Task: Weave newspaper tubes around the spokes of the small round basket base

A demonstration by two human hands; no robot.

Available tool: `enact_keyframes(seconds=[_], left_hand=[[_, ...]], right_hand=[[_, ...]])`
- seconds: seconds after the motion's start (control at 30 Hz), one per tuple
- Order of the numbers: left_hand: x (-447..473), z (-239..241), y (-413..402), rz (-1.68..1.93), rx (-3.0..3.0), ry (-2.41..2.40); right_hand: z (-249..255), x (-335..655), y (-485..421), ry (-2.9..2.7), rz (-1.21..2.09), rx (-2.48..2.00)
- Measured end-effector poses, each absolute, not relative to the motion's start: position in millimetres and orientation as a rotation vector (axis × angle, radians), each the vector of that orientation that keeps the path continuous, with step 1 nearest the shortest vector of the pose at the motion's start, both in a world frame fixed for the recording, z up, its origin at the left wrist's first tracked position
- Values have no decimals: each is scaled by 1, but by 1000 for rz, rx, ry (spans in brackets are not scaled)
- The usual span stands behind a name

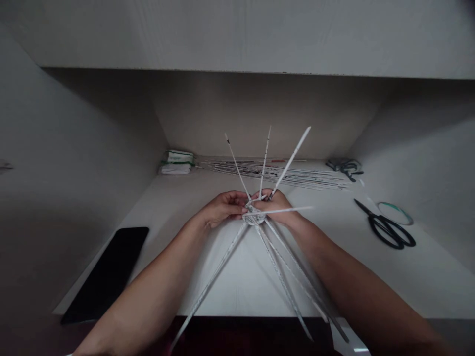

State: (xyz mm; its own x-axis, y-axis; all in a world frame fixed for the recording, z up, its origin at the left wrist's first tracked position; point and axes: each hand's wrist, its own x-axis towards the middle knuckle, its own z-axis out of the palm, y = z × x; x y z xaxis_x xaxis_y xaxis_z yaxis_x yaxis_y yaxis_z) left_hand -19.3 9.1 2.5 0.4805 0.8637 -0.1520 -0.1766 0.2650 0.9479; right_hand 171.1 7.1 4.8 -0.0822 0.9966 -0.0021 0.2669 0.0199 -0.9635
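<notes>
Between my hands is a small round woven base (254, 216) made of rolled paper sticks, held above the white table. Long paper sticks fan out from it, several toward me past the table's front edge and several upward and away. My left hand (227, 207) pinches the left rim of the weave with fingers and thumb. My right hand (276, 203) grips the far right rim, its fingers curled around behind. One loose stick (287, 210) crosses over the weave and my right wrist, pointing right. Part of my right fingers is hidden by the sticks.
A bundle of rolled paper sticks (274, 173) lies along the back. Black scissors (388, 230) and a tape roll (395, 212) rest at the right, a dark tangled item (345, 167) behind them. At left are a black flat object (106, 274) and a white packet (178, 162). A shelf (237, 39) overhangs.
</notes>
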Motion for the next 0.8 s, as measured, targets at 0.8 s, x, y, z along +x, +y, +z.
enact_keyframes(seconds=[0.8], left_hand=[[3,-3,-1,1113,1368,1131]], right_hand=[[7,170,6,-1392,1160,-1409]])
